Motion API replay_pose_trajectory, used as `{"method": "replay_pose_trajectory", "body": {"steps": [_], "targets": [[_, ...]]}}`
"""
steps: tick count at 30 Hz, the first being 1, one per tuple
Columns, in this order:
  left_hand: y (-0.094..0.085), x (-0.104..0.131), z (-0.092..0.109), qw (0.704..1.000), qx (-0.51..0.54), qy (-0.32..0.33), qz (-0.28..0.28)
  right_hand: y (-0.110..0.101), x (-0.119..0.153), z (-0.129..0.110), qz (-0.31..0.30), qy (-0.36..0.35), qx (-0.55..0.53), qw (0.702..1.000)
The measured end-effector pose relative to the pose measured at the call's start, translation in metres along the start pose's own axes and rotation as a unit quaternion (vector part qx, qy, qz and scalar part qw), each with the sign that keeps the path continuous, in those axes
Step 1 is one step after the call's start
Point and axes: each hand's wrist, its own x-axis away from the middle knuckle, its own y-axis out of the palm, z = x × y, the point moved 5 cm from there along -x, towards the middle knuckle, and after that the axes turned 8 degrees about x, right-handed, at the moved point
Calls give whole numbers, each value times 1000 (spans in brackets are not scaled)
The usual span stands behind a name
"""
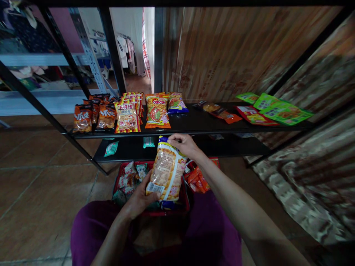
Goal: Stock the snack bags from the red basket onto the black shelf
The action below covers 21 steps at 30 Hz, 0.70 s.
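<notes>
Between my hands is a bag of snacks (168,170), its printed back and barcode facing me. My left hand (142,195) grips its lower left corner, thumb across the front. The top right corner is pinched by my right hand (184,145). Beneath the bag stands a red basket (187,201) holding several small wrapped packets (129,179) and a blue-edged bag, partly hidden. Above, on the black shelf (205,127), an orange snack bag (157,111) stands upright beside a blue-and-yellow one (176,102).
Brown-and-orange bags (83,117) and yellow-red bags (127,116) stand on the shelf's left; green packets (285,111) lie at its right. Teal packets (111,148) rest on the lower shelf (130,149). Orange packets (198,179) sit right of the basket. Corrugated sheeting (222,55) stands behind.
</notes>
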Motion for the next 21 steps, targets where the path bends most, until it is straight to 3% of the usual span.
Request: {"method": "replay_pose_trajectory", "body": {"steps": [4,7,10,12,15,18,21], "targets": [[-6,-2,-6,1000,20,-16,12,-1,-6,-4,16,-37,49,998],[-15,-2,-9,997,62,-11,53,-13,-4,-6,63,-67,35,995],[-24,-2,-10,990,93,-9,102,-22,12,9,102,2,-39,994],[-26,-4,-11,988,112,-6,106,-15,31,22,62,84,-111,988],[-23,-10,-14,984,143,7,103,9,68,34,-47,171,-203,963],[-17,-16,-19,980,159,16,119,26,96,33,-108,163,-261,945],[-9,-21,-22,979,162,21,123,29,110,33,-99,147,-303,936]]}}
